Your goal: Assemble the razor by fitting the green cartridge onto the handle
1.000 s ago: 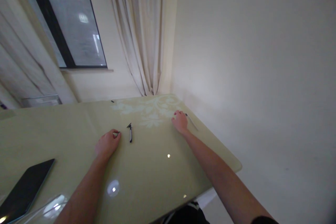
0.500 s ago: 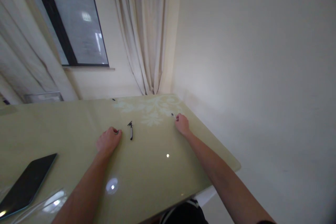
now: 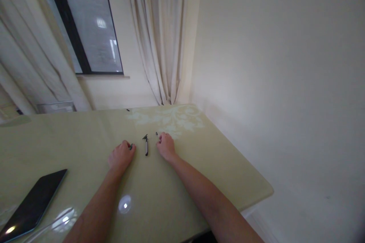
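Note:
A razor (image 3: 146,146) with a dark handle lies on the pale green table (image 3: 222,171), between my two hands. Left of it, my left hand (image 3: 122,156) rests near the tabletop, its fingers closed on a small dark object (image 3: 130,146) that is mostly hidden. On the razor's other side, my right hand (image 3: 166,146) pinches a small light stick with a dark tip (image 3: 156,133); the tip points away from me. The rest of the stick is covered by the fingers.
A black tablet (image 3: 32,201) lies at the lower left, beside a clear plastic piece (image 3: 51,224). One small dark item (image 3: 128,110) sits at the far edge. Curtains (image 3: 162,38) and a wall (image 3: 273,83) bound the table.
My right hand has moved left with the dark-tipped stick, from near the table's right side to close beside the razor. My left hand stays closed in about the same place.

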Available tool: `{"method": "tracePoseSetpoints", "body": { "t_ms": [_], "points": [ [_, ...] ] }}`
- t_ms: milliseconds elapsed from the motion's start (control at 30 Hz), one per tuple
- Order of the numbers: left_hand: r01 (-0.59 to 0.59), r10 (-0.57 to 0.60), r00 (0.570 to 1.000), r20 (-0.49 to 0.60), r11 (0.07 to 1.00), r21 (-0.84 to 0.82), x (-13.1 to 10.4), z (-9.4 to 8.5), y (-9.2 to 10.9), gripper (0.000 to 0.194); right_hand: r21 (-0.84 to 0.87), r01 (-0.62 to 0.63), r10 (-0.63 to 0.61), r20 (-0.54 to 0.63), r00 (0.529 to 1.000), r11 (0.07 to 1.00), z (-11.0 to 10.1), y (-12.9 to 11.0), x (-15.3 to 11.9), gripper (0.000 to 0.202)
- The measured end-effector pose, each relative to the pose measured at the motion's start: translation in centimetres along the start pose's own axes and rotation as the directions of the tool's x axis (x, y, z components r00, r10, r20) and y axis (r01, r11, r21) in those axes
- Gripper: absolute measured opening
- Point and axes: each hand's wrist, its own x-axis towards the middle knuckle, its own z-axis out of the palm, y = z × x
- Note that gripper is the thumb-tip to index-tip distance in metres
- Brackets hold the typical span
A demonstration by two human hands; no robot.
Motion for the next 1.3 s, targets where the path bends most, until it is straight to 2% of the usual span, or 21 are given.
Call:
{"method": "tracePoseSetpoints", "body": {
  "t_ms": [200,333,467,567,700,833,967,1133,1233,1300],
  "points": [
    [0.012,-0.012,1.0,-0.004,1.0,0.004,0.2,0.1,0.0,0.044,-0.014,-0.023,0.023,0.015,1.0,1.0,0.2,-0.7,-0.3,0.023],
    [0.011,-0.011,1.0,-0.022,1.0,0.015,-0.2,-0.3,0.0,0.053,0.055,-0.028,0.026,0.029,0.999,0.998,-1.0,-0.4,-0.3,0.031],
    [-0.053,0.055,0.997,-0.057,0.998,0.031,-1.5,-0.7,0.6,0.053,0.242,-0.049,0.019,0.127,0.992,0.969,-3.7,2.5,-0.9,0.028],
    [-0.137,0.139,0.99,-0.033,0.989,0.048,-3.1,-0.3,2.0,0.054,0.328,-0.074,0.016,0.174,0.985,0.942,-5.3,5.6,-2.0,0.019],
    [-0.196,0.195,0.981,0.02,0.978,0.077,-4.7,0.9,3.9,0.057,0.408,0.004,-0.064,0.134,0.989,0.913,-6.0,7.6,-3.3,0.004],
    [-0.224,0.22,0.974,0.047,0.969,0.101,-4.8,1.4,4.2,0.049,0.424,0.043,-0.108,0.132,0.985,0.905,-5.9,7.0,-3.8,0.002],
    [-0.202,0.196,0.979,0.059,0.973,0.11,-4.1,1.4,4.0,0.047,0.436,0.055,-0.126,0.135,0.983,0.898,-6.0,6.5,-3.8,0.004],
    [-0.172,0.171,0.985,0.013,0.982,0.082,-4.3,1.2,4.1,0.048,0.461,0.062,-0.134,0.127,0.983,0.885,-6.4,6.5,-3.9,0.013],
    [-0.265,0.266,0.963,-0.045,0.964,0.028,-5.7,1.1,4.5,0.047,0.486,0.065,-0.145,0.13,0.981,0.871,-6.3,6.3,-4.1,0.025],
    [-0.382,0.379,0.921,-0.093,0.924,-0.012,-7.1,1.2,5.3,0.044,0.569,0.062,-0.174,0.146,0.974,0.82,-6.0,5.9,-4.3,0.034]
  ]
}}
